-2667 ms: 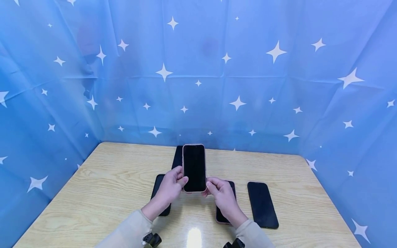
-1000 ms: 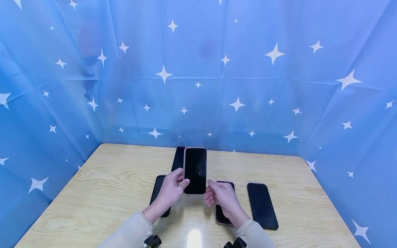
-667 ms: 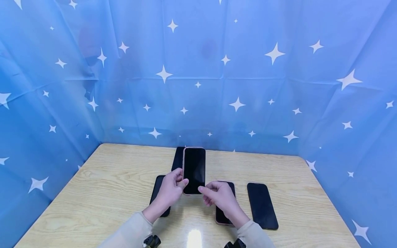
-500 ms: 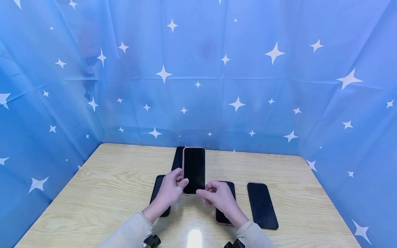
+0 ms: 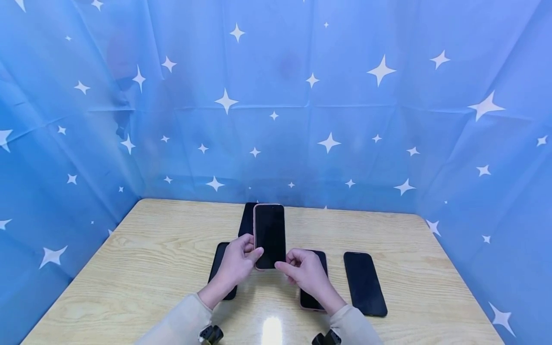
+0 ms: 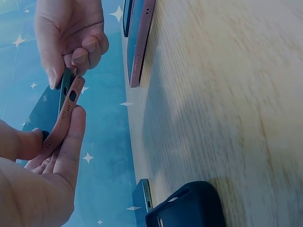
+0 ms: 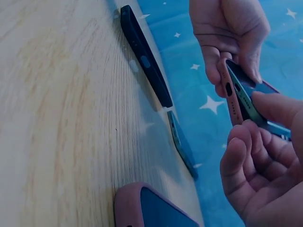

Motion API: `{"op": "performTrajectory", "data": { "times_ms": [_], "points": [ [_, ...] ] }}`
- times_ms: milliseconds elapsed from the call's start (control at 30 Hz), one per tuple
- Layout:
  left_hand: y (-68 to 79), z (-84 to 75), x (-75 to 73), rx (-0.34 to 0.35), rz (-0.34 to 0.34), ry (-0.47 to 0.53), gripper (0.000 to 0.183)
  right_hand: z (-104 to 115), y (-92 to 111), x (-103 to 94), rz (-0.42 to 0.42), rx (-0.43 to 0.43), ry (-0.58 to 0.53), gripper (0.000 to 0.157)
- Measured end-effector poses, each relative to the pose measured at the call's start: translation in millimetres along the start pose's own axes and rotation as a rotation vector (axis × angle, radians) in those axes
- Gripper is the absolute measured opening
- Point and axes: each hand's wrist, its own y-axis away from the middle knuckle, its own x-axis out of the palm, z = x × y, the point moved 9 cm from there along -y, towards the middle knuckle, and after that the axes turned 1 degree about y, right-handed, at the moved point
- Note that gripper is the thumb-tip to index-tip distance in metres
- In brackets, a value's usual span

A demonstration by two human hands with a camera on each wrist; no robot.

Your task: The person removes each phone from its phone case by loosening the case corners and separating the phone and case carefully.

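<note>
In the head view, a phone with a dark screen is held upright above the table, in a pink case. My left hand grips it at the lower left, thumb over the screen edge and fingers behind the case. My right hand pinches the phone's lower right corner, thumb on the screen side. The wrist views show the bottom edge of the case bent back at this corner, with a gap between it and the phone's green edge. Most of the case's back is hidden.
A black phone case lies at the left, with a dark phone behind it. Under my right forearm lies another pink-cased phone. Further right is a flat black slab-shaped thing. A starry blue curtain borders the wooden table.
My right hand left the phone's right edge, then came back with its thumb over the lower right corner. My left hand kept its grip on the phone and case.
</note>
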Motion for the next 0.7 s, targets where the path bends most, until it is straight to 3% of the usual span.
{"op": "performTrajectory", "data": {
  "times_ms": [367,700],
  "points": [
    [-1.0,4.0,2.4,-0.046,0.000,0.044,0.006,1.8,1.3,-3.5,-0.029,-0.011,-0.032,0.030],
    [2.0,1.5,3.3,-0.037,0.010,0.014,0.008,7.9,4.9,-1.8,-0.069,0.000,-0.027,0.033]
  ]
}}
